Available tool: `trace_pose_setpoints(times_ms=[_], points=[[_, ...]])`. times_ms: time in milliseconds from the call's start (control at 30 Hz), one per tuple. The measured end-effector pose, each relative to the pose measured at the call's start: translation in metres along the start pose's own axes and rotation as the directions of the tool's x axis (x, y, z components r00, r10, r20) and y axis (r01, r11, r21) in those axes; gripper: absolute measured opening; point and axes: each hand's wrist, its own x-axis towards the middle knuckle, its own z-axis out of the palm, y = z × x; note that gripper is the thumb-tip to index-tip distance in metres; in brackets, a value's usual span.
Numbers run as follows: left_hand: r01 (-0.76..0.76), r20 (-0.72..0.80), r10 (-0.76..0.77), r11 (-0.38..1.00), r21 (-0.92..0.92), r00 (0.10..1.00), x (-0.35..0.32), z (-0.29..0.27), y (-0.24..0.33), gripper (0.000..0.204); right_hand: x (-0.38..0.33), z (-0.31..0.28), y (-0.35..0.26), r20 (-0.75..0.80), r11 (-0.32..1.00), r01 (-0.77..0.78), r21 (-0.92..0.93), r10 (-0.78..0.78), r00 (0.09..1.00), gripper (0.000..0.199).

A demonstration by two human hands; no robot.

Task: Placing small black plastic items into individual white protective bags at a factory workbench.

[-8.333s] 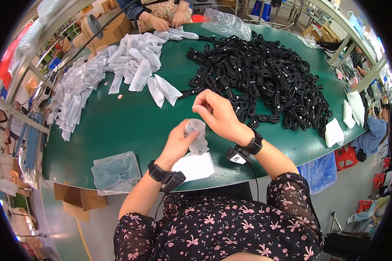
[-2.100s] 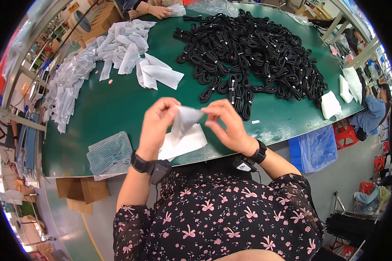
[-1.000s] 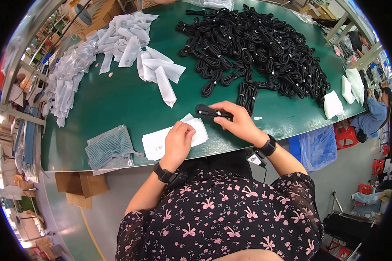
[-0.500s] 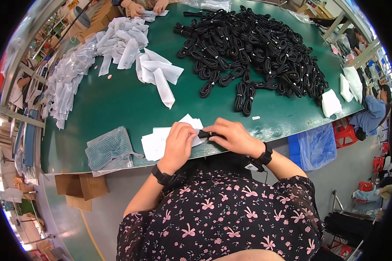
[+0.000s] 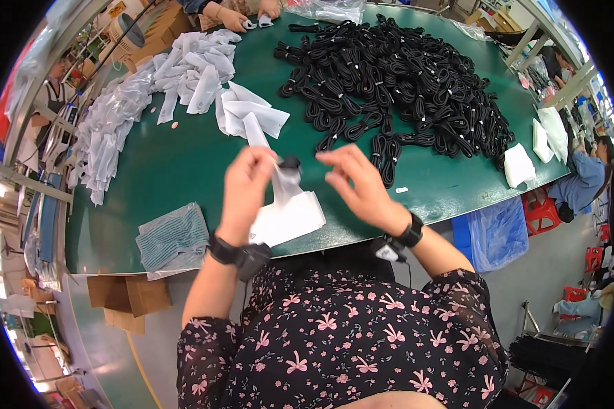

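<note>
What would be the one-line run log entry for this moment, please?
left hand: holds clear bag with black cable bundle | right hand: open, beside bag | stack of bags: on green table

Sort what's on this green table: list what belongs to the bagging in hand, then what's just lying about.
In hand:
left hand holding a clear bag with a black cable bundle at its mouth
right hand beside it
flat white bags
black cable pile

Lying about:
striped cloth
cardboard under the table
blue bag
</note>
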Motion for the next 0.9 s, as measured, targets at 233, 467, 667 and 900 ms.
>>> trace_pose_setpoints(times_ms=[233, 467, 667, 900], points=[[-0.040, -0.032, 0.045, 0.989, 0.140, 0.998, 0.042, -0.025, 0.015, 0.022, 0.033, 0.001, 0.067, 0.180, 0.876, -0.109, -0.471, 0.217, 0.959, 0.043], [0.045, 0.029, -0.042, 0.991, -0.124, 0.999, 0.039, -0.025, 0.018, 0.023, 0.031, 0.004, 0.087, 0.241, 0.771, -0.034, -0.635, 0.241, 0.940, 0.032], [0.166, 0.105, -0.143, 0.950, -0.264, 0.984, 0.044, -0.027, 0.019, 0.028, 0.030, -0.007, 0.097, 0.148, 0.878, -0.240, -0.415, 0.326, 0.934, 0.028], [0.261, 0.173, -0.225, 0.939, -0.225, 0.959, 0.052, -0.022, 0.029, 0.027, 0.020, -0.015, 0.062, 0.117, 0.756, -0.580, 0.305, 0.574, 0.810, 0.032]])
